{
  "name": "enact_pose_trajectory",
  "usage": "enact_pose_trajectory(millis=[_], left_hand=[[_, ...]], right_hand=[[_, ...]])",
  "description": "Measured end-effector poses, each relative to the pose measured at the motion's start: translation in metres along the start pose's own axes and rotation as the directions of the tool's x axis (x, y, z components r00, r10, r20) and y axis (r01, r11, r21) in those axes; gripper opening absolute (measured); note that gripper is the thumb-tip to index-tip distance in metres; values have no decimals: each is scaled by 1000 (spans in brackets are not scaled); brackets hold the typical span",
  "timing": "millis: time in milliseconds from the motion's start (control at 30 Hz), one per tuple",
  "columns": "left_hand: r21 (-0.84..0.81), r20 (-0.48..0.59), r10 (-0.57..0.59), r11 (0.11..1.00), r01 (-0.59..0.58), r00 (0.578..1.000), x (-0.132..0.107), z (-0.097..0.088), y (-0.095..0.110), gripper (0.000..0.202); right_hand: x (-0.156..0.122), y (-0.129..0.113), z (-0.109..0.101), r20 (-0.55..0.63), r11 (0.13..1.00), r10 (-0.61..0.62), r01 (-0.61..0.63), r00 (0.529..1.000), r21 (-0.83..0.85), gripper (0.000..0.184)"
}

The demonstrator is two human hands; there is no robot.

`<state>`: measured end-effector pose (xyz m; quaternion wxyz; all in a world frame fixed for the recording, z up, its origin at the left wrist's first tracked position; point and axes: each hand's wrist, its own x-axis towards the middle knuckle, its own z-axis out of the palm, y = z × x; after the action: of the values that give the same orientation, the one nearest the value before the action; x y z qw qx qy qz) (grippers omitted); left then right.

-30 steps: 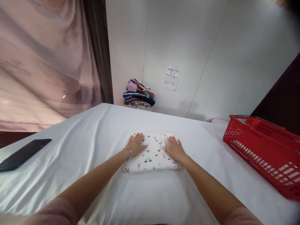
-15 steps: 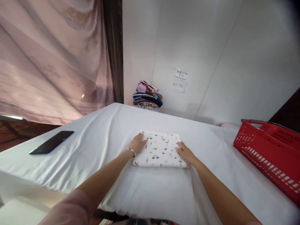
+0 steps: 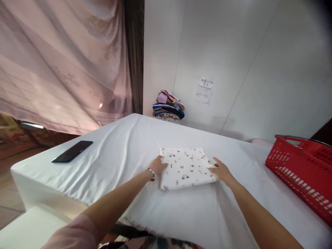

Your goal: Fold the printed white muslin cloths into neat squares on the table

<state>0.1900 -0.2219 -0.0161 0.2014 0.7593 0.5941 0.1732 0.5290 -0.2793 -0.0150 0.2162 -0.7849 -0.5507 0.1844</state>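
Two bare hands at the folded cloth (image 3: 186, 167), one on each side of it, on the white-covered table (image 3: 241, 155). Probably light and soft to handle, to judge by the look; not likely fragile, perhaps a little ready to slide on the smooth cover (image 3: 116, 152). Seems best to take by both side edges at once, with thumbs above and fingers below, so as to keep all layers together and not let the middle sag. At the left edge, left hand (image 3: 157, 165) with thumb on top of the cloth and other fingers close along the side; cannot tell whether clamped on the layers or only resting. At the right edge, toward the near corner, right hand (image 3: 222, 172) with thumb upon the cloth and index finger apart from it; some fingers hidden, so cannot tell the hold here either. In look, white, folded flat into nearly a rectangle, with small scattered prints in muted colours: rainbows, little plants and other tiny figures. Well apart, to the right, red basket (image 3: 308, 169).
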Motion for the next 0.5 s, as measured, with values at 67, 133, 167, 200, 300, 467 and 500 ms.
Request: enact_pose_trajectory(millis=[67,133,167,200,300,467,500], left_hand=[[-96,159,-39,994,55,986,-17,6,10,54],[-167,296,-38,982,91,954,-29,6,18,53],[-163,291,-31,983,82,956,-32,4,20,49],[-135,228,-14,990,46,974,-33,1,22,43],[16,-85,183,983,-182,979,-24,-4,29,35],[164,-60,495,861,-481,867,8,16,49,48],[189,-19,468,870,-456,884,14,22,51,51]], right_hand=[[13,11,-16,-79,994,-8,-1,997,-107,66],[21,18,-25,-128,978,-13,-14,992,-208,62],[21,17,-27,-138,971,-16,-18,990,-239,60],[20,15,-26,-139,965,-39,1,989,-264,58],[5,-8,-10,-108,929,-215,169,971,-330,51],[-26,-53,28,33,875,-329,318,944,-364,56],[-30,-58,33,82,876,-312,320,946,-360,59]])
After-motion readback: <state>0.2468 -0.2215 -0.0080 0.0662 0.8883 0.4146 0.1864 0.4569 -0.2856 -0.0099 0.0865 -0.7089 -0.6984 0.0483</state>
